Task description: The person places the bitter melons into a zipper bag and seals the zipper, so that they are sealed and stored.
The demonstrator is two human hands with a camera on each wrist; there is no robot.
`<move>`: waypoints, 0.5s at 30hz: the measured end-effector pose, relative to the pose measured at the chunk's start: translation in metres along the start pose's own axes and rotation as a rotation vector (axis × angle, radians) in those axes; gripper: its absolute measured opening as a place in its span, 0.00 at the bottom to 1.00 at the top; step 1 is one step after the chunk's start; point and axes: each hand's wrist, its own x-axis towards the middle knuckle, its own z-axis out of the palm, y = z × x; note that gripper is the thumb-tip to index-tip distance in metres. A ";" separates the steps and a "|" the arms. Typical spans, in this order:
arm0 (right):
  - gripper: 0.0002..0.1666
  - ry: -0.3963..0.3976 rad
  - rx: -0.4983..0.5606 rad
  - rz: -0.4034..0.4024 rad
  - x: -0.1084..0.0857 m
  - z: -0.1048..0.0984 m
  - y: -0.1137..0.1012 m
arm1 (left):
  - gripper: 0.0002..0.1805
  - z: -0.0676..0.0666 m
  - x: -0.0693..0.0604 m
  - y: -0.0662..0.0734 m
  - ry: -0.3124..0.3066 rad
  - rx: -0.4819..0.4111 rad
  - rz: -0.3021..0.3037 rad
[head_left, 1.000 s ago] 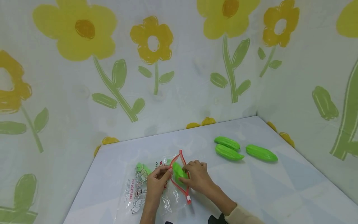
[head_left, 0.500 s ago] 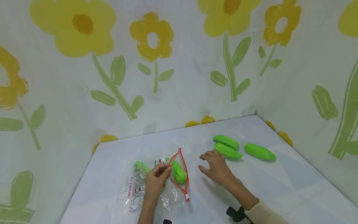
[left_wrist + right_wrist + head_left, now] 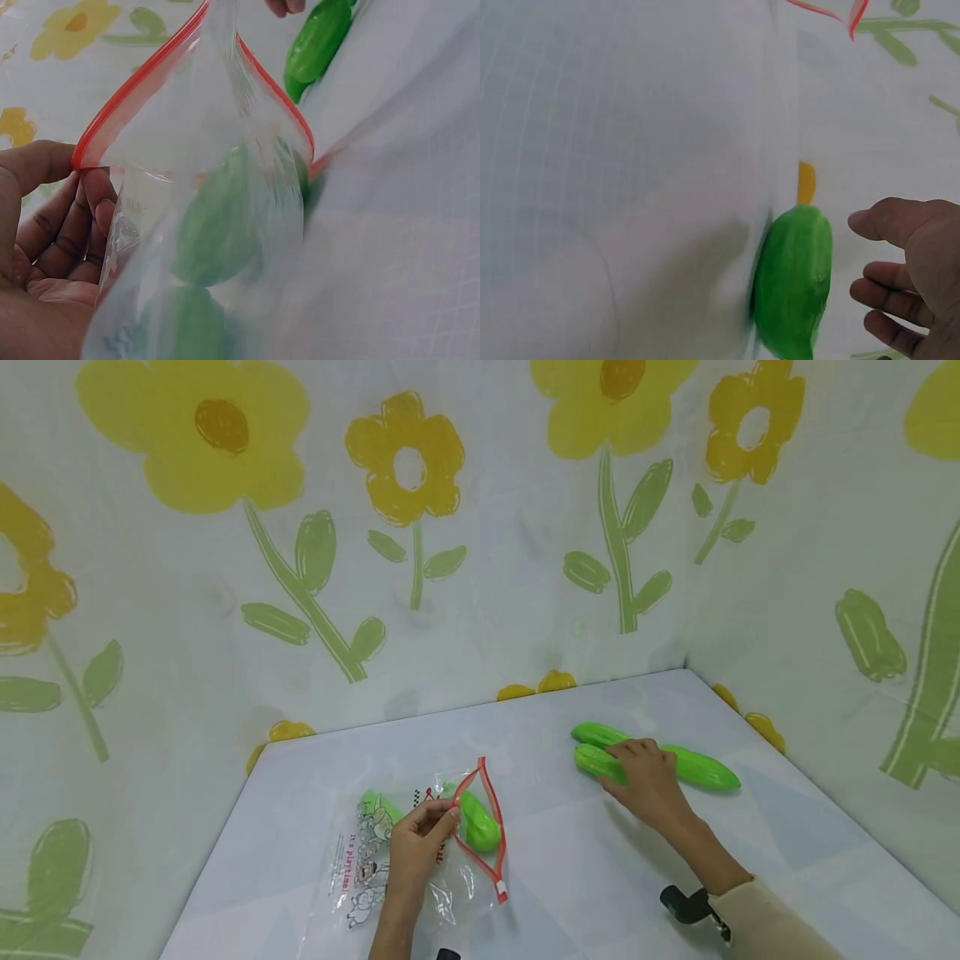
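A clear zip bag (image 3: pixel 450 893) with a red-edged mouth lies on the table, its mouth spread apart. Inside it are green vegetable-shaped pieces, one (image 3: pixel 478 823) near the mouth. My left hand (image 3: pixel 414 852) pinches the bag's red rim between thumb and fingers; the left wrist view shows this pinch on the rim (image 3: pixel 112 112). Over at the right, my right hand (image 3: pixel 651 785) hovers over the nearer green piece (image 3: pixel 597 763), fingers spread. In the right wrist view the hand (image 3: pixel 907 277) stands beside a green piece (image 3: pixel 793 281), with a gap between them.
Another green piece (image 3: pixel 597 734) lies just behind the nearer one, and a third (image 3: pixel 705 769) lies to its right. The table (image 3: pixel 300 793) meets flower-printed walls at the back and right. A black device part (image 3: pixel 686 906) shows by the right sleeve.
My right hand has left the piece at the bag's mouth and moved right to the green pieces outside. My left hand keeps its pinch on the rim.
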 end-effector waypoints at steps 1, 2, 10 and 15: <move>0.28 -0.003 -0.001 0.004 0.000 -0.001 0.004 | 0.14 0.000 0.000 0.000 0.000 0.001 -0.001; 0.28 -0.006 -0.004 0.003 0.000 -0.001 0.007 | 0.14 0.000 0.000 0.000 0.001 0.007 -0.003; 0.28 -0.052 -0.048 -0.012 0.005 -0.002 0.021 | 0.15 -0.001 0.000 -0.001 0.000 0.023 -0.014; 0.28 -0.079 -0.067 -0.007 0.008 0.000 0.022 | 0.15 -0.001 0.000 0.000 -0.006 0.017 -0.013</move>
